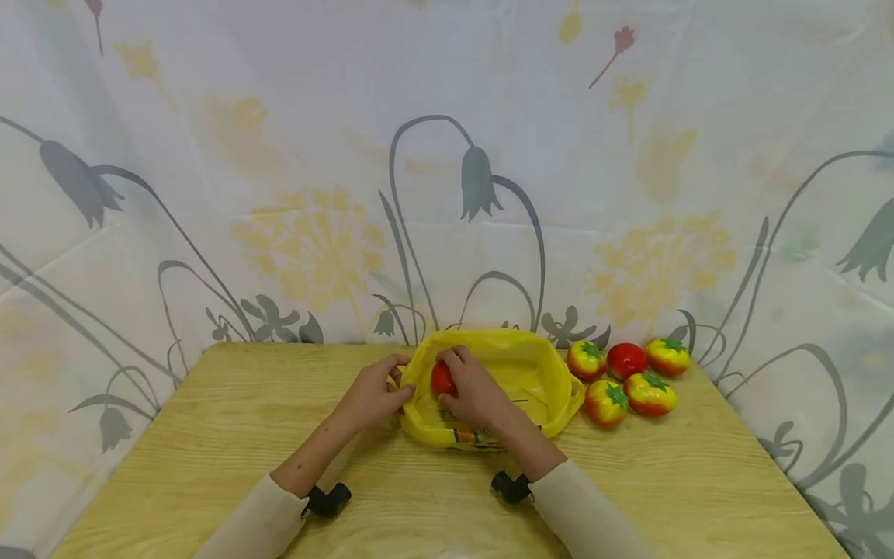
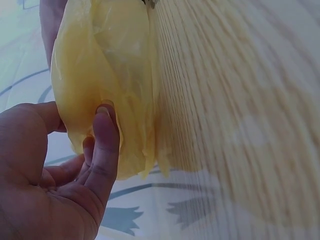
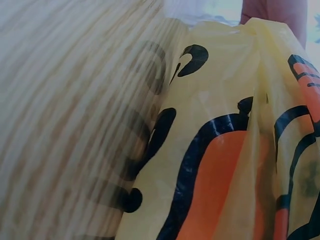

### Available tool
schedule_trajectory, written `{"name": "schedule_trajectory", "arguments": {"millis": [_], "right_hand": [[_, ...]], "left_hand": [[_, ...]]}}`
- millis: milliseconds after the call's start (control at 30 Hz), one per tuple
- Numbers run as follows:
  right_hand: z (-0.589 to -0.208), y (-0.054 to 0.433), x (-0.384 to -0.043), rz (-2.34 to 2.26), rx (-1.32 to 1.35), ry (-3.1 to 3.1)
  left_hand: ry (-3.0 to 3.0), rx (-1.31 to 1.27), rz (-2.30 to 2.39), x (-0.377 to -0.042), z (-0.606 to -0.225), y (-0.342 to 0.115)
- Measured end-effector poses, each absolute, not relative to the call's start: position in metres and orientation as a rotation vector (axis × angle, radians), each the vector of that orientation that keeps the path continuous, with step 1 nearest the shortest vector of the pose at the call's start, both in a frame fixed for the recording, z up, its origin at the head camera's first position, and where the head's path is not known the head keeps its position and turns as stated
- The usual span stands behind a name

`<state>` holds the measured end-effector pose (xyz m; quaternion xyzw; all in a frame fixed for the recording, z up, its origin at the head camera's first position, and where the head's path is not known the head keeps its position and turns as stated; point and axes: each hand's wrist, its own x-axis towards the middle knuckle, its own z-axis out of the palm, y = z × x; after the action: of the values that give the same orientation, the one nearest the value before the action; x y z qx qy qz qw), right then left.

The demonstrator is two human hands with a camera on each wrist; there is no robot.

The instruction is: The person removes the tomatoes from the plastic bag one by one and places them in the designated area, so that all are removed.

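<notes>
A yellow plastic bag (image 1: pixel 489 339) stands spread wide on the table, its mouth facing up. My left hand (image 1: pixel 375 394) pinches the bag's left rim; the left wrist view shows thumb and fingers on the thin plastic (image 2: pixel 107 65). Inside the bag, near that left side, my right hand (image 1: pixel 476 390) holds a glossy red tomato (image 1: pixel 441 380), partly covered by the fingers. The right wrist view is filled by the bag's printed outer side (image 3: pixel 215 150), with black and orange markings, and the right hand is hidden there.
Right of the bag lie several red-and-yellow tomatoes (image 1: pixel 606 404) with green leaf tops, around a plain red one (image 1: pixel 626 361). The wooden table (image 1: pixel 279 404) meets a flower-printed cloth (image 1: pixel 321 256) at its back edge. A bag handle (image 1: pixel 576 394) sticks out toward the tomatoes.
</notes>
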<state>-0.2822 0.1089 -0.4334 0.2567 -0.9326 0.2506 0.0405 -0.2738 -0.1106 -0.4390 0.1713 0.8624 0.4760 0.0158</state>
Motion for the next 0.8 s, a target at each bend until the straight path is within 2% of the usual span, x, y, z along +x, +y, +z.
{"name": "schedule_trajectory", "arguments": {"millis": [800], "right_hand": [[-0.417,0.122,-0.263,0.833,0.721,-2.776]], "left_hand": [[2.656,0.533,1.507,-0.274,-0.44,-0.112]]}}
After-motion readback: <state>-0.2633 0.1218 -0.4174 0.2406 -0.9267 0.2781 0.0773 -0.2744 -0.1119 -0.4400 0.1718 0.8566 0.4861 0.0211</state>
